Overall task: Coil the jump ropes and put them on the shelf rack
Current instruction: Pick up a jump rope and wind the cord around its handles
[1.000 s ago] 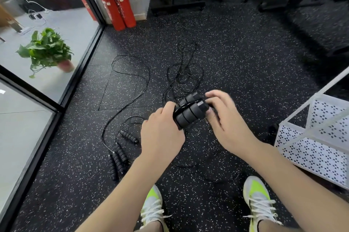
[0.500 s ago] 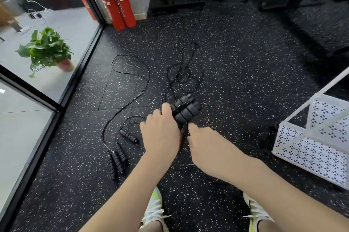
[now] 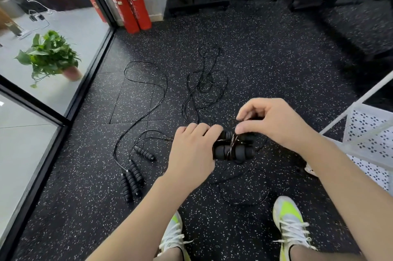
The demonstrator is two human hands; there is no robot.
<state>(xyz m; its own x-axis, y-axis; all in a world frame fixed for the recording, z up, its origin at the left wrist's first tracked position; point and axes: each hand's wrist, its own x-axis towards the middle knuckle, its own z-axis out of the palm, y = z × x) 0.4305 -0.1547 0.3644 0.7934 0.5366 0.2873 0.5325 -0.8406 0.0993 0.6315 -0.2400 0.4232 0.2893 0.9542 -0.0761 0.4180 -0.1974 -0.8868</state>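
left hand (image 3: 192, 152) curled round the bundled foam handles (image 3: 232, 151), held above the floor just left of the white shelf rack (image 3: 370, 133) | right hand (image 3: 274, 124) pinching the thin black cord (image 3: 234, 139) crossing those handles | other jump ropes (image 3: 133, 175) lie loose on the floor, well left of the rack

Left hand (image 3: 192, 152) clenched, right hand (image 3: 274, 122) fingers pinched together.
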